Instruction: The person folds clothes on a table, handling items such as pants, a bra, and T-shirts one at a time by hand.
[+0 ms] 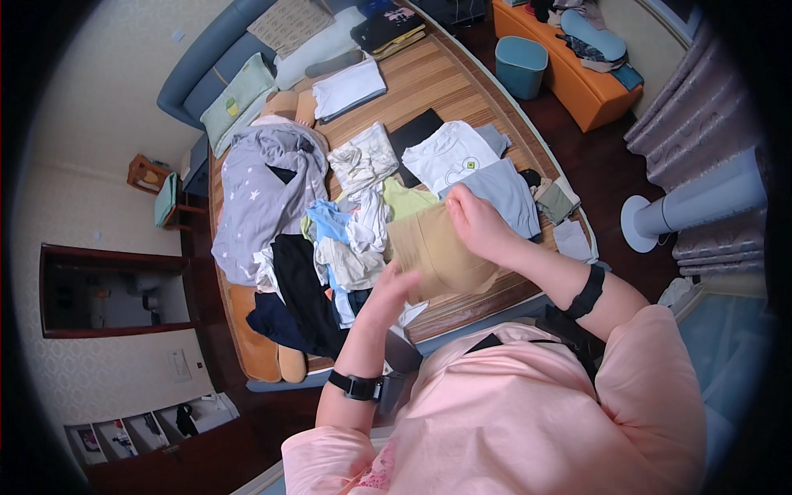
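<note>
A beige stretch garment with a smooth moulded cup, apparently a bra (447,253), is raised above the near part of the bed. My right hand (475,221) pinches its upper edge. At its lower left edge is my left hand (391,294), blurred; whether its fingers grip the fabric is unclear. Beyond lie a light green garment (405,198), a folded grey-blue garment (502,193) and a white printed T-shirt (450,154). Left of my hands is a loose heap with a light blue garment (330,221), white clothes (352,263) and black trousers (303,288).
A grey star-patterned blanket (260,198) lies on the bed's left side. Folded white clothes (349,86) and dark clothes (390,28) are farther back. Small folded pieces (557,201) sit near the right edge. A white tower fan (699,192) stands beyond it.
</note>
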Motion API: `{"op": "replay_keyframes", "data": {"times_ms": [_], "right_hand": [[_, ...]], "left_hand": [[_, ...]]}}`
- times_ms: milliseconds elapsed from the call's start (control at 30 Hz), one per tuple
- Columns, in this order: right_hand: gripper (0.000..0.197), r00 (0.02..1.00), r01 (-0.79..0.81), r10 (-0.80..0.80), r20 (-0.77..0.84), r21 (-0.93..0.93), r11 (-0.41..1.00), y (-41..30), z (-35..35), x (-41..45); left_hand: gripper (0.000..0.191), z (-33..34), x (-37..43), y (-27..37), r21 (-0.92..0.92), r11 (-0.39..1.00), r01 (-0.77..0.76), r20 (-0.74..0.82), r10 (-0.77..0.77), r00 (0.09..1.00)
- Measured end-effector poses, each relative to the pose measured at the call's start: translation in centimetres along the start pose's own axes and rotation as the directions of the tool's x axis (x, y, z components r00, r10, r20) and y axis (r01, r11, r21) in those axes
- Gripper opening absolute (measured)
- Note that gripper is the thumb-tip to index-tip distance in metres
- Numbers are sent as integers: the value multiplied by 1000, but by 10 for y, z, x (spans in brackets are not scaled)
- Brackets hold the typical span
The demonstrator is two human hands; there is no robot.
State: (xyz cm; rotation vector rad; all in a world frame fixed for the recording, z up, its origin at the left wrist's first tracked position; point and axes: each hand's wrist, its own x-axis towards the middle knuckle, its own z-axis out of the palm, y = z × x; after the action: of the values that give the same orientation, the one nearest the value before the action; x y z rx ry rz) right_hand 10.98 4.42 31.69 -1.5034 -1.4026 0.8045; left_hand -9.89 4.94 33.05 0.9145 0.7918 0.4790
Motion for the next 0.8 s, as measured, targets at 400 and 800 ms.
{"op": "replay_keyframes", "data": {"times_ms": [400, 800], "right_hand": [[83, 790, -407, -116, 602, 657, 634, 33, -19, 2], [37, 748, -418, 177, 640, 247, 874, 78, 28, -4]], "left_hand": [[53, -8, 7, 19, -583, 799, -151, -250, 1, 968], [54, 1, 9, 10, -659, 745, -107, 20, 159, 987]]}}
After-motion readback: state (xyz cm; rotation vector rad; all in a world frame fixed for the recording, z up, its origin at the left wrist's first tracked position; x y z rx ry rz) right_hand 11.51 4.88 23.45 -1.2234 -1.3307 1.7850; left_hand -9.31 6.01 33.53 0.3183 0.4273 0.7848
